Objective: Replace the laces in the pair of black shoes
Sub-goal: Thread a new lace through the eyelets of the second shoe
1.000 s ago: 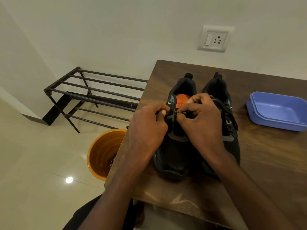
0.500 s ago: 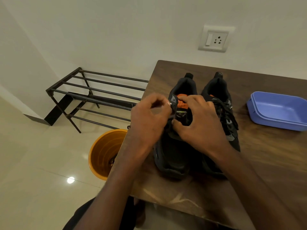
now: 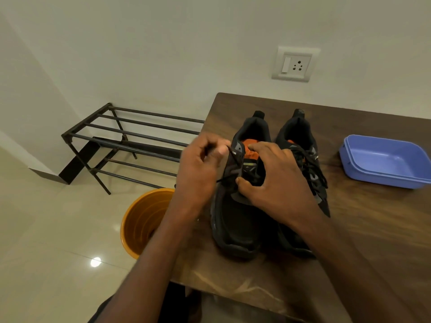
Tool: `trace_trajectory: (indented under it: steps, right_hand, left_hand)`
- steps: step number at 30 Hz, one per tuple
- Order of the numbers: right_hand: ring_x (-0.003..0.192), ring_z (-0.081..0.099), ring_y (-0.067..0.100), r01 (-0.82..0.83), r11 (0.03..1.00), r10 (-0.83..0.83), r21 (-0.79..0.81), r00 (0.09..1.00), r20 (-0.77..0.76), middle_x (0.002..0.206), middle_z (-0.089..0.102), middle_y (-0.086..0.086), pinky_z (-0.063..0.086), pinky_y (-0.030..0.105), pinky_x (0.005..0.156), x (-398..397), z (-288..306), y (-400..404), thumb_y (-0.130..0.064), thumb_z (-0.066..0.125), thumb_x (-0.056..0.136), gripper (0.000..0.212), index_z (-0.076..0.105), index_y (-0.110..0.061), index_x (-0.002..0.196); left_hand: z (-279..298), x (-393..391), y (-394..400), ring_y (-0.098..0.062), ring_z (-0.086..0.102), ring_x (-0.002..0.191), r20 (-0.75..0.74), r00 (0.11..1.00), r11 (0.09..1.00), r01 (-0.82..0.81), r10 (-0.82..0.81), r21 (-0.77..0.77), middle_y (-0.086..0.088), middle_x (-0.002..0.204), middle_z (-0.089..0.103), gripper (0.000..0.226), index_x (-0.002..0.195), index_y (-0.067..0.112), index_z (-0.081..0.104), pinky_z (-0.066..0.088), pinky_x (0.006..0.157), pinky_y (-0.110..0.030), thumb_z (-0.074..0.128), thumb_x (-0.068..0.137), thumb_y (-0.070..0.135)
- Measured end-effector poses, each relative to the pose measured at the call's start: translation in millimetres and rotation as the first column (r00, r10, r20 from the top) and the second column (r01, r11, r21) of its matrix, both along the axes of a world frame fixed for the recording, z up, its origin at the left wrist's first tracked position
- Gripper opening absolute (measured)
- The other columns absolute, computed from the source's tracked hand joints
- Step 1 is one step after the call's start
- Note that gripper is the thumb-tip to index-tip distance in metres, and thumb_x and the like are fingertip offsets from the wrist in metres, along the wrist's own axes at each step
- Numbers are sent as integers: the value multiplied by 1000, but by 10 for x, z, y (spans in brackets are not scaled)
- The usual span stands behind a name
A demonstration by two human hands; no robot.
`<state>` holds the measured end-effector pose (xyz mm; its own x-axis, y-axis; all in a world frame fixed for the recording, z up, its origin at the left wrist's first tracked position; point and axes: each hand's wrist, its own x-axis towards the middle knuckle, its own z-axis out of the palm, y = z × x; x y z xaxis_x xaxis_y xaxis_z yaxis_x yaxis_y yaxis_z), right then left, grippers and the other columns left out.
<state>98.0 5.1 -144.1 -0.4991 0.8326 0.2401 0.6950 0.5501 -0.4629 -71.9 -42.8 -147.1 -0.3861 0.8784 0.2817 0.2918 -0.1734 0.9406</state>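
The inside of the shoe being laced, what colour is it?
Orange: the lining inside the left shoe shows bright orange in the head view.

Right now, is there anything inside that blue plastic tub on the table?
No, the blue tub on the wooden table shows only its bare blue floor, with nothing lying in it.

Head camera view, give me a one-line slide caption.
Both hands work a black lace on the left shoe of a pair on a wooden table.
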Motion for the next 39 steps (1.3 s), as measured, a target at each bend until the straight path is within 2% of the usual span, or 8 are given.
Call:
trace_trajectory:
  steps: [3, 8, 11, 17, 20, 25, 32, 39]
  right_hand:
    - [132, 36, 10, -4, 1000, 4, -18, 1000, -3, 153, 40, -13, 30, 24, 104, 3, 5, -2, -52, 71, 87, 76, 38, -31, 152]
    - [131, 37, 10, -1, 1000, 1, -4, 1000, -22, 153, 42, -12, 32, 24, 101, -1, 0, -15, -48, 72, 86, 75, 41, -29, 151]
    - [131, 37, 9, 4, 1000, -4, -8, 1000, -13, 152, 41, -13, 33, 24, 101, 2, -3, -17, -49, 72, 86, 75, 40, -29, 151]
    - [134, 36, 11, -8, 999, 8, -42, 1000, -4, 155, 39, -13, 33, 27, 106, 21, 18, -14, -51, 72, 88, 75, 38, -30, 152]
    - [132, 37, 10, -7, 999, 7, -35, 1000, 2, 154, 40, -13, 33, 25, 103, 10, 17, -16, -49, 72, 87, 75, 39, -30, 152]
    - [120, 42, 10, 11, 1000, -11, -10, 999, -52, 140, 47, -11, 41, 29, 98, 11, 18, -52, -45, 75, 84, 65, 49, -29, 141]
    - [113, 39, 14, -25, 994, 4, 106, 982, 187, 124, 39, -4, 42, 36, 94, -189, 103, -300, -44, 57, 98, 37, 58, -35, 134]
    - [97, 46, 12, 13, 995, -27, 96, 989, 145, 99, 45, -9, 40, 36, 85, -262, 92, -335, -57, 56, 96, 24, 67, -36, 104]
  left_hand:
    - [106, -76, -31, -17, 64, 80, 536, 842, 989, -11, -69, 145, -5, 93, 66, 13, 108, 14, 53, 46, 59, -27, 42, 111, 19]
    - [-120, -7, 26, -1, 56, 93, -347, 938, 981, -54, -14, -185, 6, 107, 54, 19, 105, 34, 60, 51, 75, -13, 73, 94, 24]
    - [-143, 20, 42, -7, 59, 98, -389, 920, 979, -38, -43, -198, 6, 107, 59, 29, 83, 38, 58, 57, 85, -28, 70, 95, 15]
    - [68, -117, -7, -26, 70, 93, 562, 823, 996, 49, -83, 77, -8, 94, 68, 12, 112, 11, 52, 49, 64, -27, 41, 111, 18]
    - [-63, -75, 17, -10, 67, 90, 74, 997, 990, 12, -2, -142, -1, 99, 66, 20, 119, 22, 57, 54, 70, -24, 64, 102, 27]
    - [-156, -28, 50, -9, 59, 102, -346, 933, 986, 44, -97, -158, 7, 111, 62, 20, 103, 29, 68, 55, 91, -30, 76, 91, 16]
    - [-182, -148, 35, -12, 57, 106, -516, 854, 979, -38, -73, -201, 17, 102, 60, 40, 83, 48, 54, 46, 102, -55, 66, 95, 13]
    - [-147, -152, 11, -5, 50, 108, -559, 822, 936, -107, -107, -336, 16, 107, 56, 26, 88, 39, 56, 14, 100, -32, 66, 96, 16]
